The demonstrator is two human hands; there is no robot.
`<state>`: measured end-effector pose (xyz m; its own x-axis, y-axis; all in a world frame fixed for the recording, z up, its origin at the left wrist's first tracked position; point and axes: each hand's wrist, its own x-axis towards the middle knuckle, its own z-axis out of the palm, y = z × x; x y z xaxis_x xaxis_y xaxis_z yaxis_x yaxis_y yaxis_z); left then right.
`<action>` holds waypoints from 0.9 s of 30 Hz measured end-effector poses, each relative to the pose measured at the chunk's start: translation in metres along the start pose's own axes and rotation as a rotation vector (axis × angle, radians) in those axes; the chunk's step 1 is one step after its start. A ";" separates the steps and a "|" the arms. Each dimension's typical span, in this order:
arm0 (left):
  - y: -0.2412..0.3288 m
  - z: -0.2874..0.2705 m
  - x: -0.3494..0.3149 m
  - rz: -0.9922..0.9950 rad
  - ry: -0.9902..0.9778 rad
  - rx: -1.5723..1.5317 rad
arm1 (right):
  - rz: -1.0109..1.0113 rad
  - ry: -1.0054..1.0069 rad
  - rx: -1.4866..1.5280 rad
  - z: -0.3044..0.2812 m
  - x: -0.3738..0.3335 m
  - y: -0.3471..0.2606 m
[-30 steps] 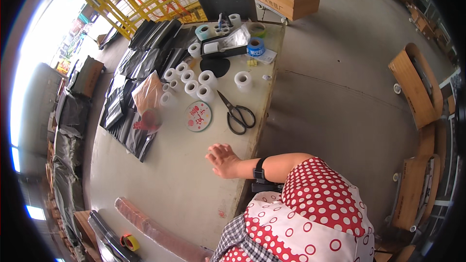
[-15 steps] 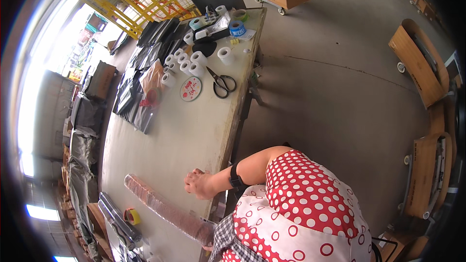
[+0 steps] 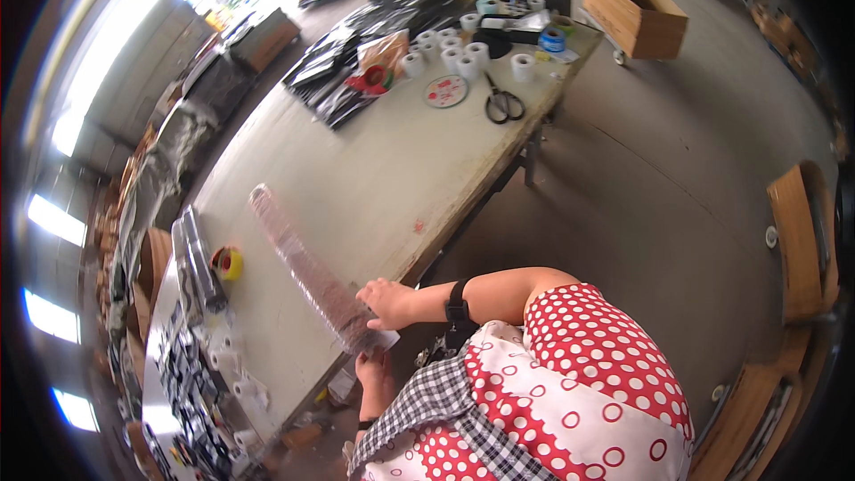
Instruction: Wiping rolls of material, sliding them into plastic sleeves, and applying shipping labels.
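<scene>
A long, slim bundle wrapped in shiny clear film (image 3: 303, 258) lies slantwise on the table, its near end at the table's front edge. My right hand (image 3: 390, 303) rests beside and against that end, fingers stretched out and apart. Below it, my left hand (image 3: 374, 370) has its fingers closed on the tip of the wrapped bundle, partly hidden by it. A small loose flap of clear film (image 3: 385, 338) shows between the two hands. What is inside the bundle looks pinkish and cannot be made out.
Left of the bundle are a yellow tape roll (image 3: 227, 263) and dark film-wrapped rods (image 3: 198, 258). Farther back lie black scissors (image 3: 504, 105), a round disc (image 3: 445, 91), several white rolls (image 3: 523, 67) and black plastic sheets (image 3: 383, 22). A wooden cart (image 3: 634, 13) stands beyond the table.
My right hand has moved from above the table to the bundle's near end and its fingers have spread. My left hand has come into view there. The whole view has turned.
</scene>
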<state>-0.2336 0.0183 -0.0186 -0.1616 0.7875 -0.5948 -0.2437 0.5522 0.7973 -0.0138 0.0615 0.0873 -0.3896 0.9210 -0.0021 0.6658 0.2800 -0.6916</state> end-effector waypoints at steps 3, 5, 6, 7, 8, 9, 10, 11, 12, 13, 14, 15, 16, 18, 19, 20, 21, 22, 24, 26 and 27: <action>0.007 0.022 -0.013 -0.016 0.013 0.001 | 0.188 -0.032 0.047 0.018 0.018 -0.006; 0.007 0.032 -0.014 0.007 -0.023 0.010 | 0.312 -0.117 0.153 0.016 0.030 -0.013; 0.011 0.040 -0.020 0.008 0.007 0.022 | 0.349 -0.112 0.187 0.024 0.037 -0.012; 0.013 0.044 -0.026 0.004 0.040 0.017 | 0.401 -0.092 0.228 0.031 0.042 -0.017; 0.013 0.043 -0.029 0.000 0.074 0.010 | 0.431 -0.058 0.170 0.038 0.045 -0.025; 0.014 0.041 -0.030 -0.017 0.060 0.017 | 0.436 -0.030 0.183 0.041 0.049 -0.031; 0.013 0.038 -0.031 -0.033 0.050 0.024 | 0.434 -0.014 0.154 0.047 0.053 -0.029; 0.010 0.037 -0.033 -0.008 0.054 0.036 | 0.468 -0.052 0.187 0.038 0.053 -0.034; 0.010 0.038 -0.036 0.015 0.053 0.058 | 0.445 -0.015 0.200 0.034 0.055 -0.030; 0.011 0.035 -0.038 -0.023 0.084 0.074 | 0.421 0.003 0.254 0.030 0.055 -0.027; 0.015 0.029 -0.043 -0.013 0.024 0.096 | 0.402 0.030 0.248 0.021 0.055 -0.030; 0.014 0.018 -0.049 0.004 0.012 0.069 | 0.376 0.024 0.287 0.016 0.057 -0.028; 0.015 0.009 -0.054 0.025 -0.016 0.051 | 0.351 -0.011 0.284 0.013 0.059 -0.020; 0.018 -0.008 -0.067 0.021 0.087 0.055 | 0.341 -0.013 0.497 0.010 0.067 0.002; 0.014 -0.022 -0.070 -0.005 0.165 -0.022 | 0.329 -0.041 0.495 0.006 0.068 0.004; 0.011 -0.035 -0.071 0.013 0.214 -0.117 | 0.334 -0.052 0.459 0.000 0.070 0.006; 0.009 -0.048 -0.071 0.022 0.276 -0.162 | 0.341 -0.059 0.422 -0.004 0.071 0.008; 0.015 -0.058 -0.073 0.032 0.339 -0.204 | 0.338 -0.069 0.420 -0.007 0.072 0.008; 0.032 -0.074 -0.069 0.075 0.395 -0.253 | 0.328 -0.102 0.218 -0.009 0.070 0.011; 0.049 -0.090 -0.058 0.141 0.437 -0.267 | 0.268 -0.085 0.193 -0.002 0.072 0.019; 0.058 -0.097 -0.050 0.149 0.447 -0.278 | 0.169 0.024 -0.005 -0.003 0.077 0.014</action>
<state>-0.3323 -0.0162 0.0474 -0.5898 0.6249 -0.5114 -0.4210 0.3025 0.8551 -0.0322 0.1374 0.0797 -0.2566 0.9612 -0.1008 0.7239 0.1220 -0.6790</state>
